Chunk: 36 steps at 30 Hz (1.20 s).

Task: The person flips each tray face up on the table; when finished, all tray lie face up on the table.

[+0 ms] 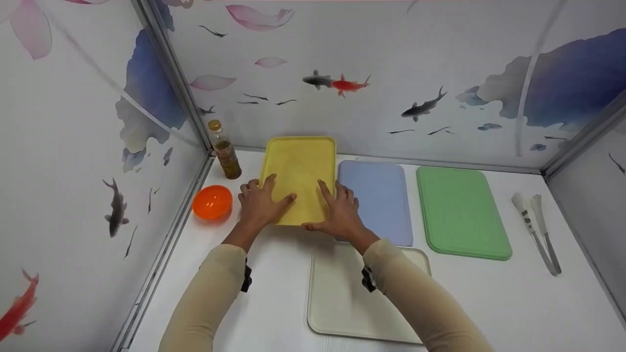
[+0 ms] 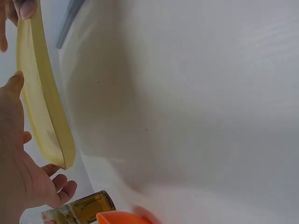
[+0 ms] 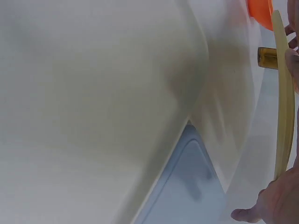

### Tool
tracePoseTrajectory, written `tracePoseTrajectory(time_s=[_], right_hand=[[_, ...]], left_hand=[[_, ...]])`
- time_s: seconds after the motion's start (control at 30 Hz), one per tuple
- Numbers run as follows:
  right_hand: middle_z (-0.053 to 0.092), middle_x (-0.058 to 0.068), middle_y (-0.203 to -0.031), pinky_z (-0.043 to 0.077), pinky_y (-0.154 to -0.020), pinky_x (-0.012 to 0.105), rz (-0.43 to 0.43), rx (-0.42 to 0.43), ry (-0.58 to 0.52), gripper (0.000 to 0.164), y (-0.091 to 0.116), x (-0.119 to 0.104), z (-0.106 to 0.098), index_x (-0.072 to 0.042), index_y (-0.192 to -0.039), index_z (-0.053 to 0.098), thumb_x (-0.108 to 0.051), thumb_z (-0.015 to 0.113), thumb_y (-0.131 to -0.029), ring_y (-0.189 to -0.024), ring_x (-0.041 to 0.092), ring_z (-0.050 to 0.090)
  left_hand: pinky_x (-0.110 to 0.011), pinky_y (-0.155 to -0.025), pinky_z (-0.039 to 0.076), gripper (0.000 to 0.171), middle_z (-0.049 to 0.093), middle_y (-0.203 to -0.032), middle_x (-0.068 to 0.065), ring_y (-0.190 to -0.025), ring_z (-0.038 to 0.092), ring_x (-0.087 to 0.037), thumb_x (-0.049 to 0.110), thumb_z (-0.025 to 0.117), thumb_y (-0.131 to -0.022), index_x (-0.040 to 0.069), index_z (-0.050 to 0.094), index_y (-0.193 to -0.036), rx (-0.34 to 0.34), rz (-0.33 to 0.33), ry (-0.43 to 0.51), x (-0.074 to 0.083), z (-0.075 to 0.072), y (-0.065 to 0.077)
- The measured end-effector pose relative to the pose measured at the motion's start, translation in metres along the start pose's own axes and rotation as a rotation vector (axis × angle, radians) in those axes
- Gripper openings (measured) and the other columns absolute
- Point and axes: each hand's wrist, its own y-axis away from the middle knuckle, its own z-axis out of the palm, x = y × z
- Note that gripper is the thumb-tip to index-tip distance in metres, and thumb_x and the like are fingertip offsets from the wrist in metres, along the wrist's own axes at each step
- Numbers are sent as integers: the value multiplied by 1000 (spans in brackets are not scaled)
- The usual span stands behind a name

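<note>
Both hands hold a yellow rectangular tray [image 1: 304, 164] by its long sides, near its front end. In the wrist views the tray is raised off the white tabletop and its shadow falls beneath. My left hand [image 1: 260, 204] grips the left side, thumb lying over the tray's face. On the opposite side, my right hand [image 1: 338, 211] grips the edge, fingers spread along it. A pale blue tray [image 1: 379, 203] lies just right of the right hand. Below the right forearm lies a cream tray [image 1: 352, 298], partly covered by the sleeve.
An orange bowl [image 1: 212, 203] and a bottle of brownish liquid [image 1: 227, 156] with a gold cap stand to the left. On the right lie a green tray [image 1: 462, 210] and tongs [image 1: 538, 230]. Patterned walls [image 1: 371, 44] enclose the table's back and sides.
</note>
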Motion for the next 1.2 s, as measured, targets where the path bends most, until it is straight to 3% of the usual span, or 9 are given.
tracePoseTrajectory(time_s=[0.23,0.5,0.9,1.2], right_hand=[[29,30,-175,21,-124,85,46,-38,55,136,-4,5,21,-24,-178,22,-85,85,-74,-164,56,25],[31,32,-175,17,-123,88,78,-89,113,138,-5,11,32,-21,-179,21,-86,84,-74,-166,56,21],[32,31,-176,12,-121,91,64,-174,173,141,-16,-6,40,-18,-179,18,-90,79,-74,-168,52,18],[31,32,-177,6,-123,90,84,-208,180,143,-19,-9,52,-18,-179,16,-92,78,-74,-169,50,19]], left_hand=[[-74,-125,22,92,35,-166,-36,-155,26,-57,81,49,-102,18,42,-169,-74,6,-93,-5,9,-12],[-75,-126,23,91,40,-163,-36,-152,32,-57,79,52,-102,18,44,-169,-138,-19,-93,-8,20,-15],[-71,-122,29,88,46,-157,-36,-145,36,-56,72,60,-99,18,45,-168,-101,-92,-21,-28,26,-18],[-75,-121,32,89,46,-159,-38,-146,39,-59,73,59,-100,19,45,-169,-87,-88,-91,-28,28,-15]])
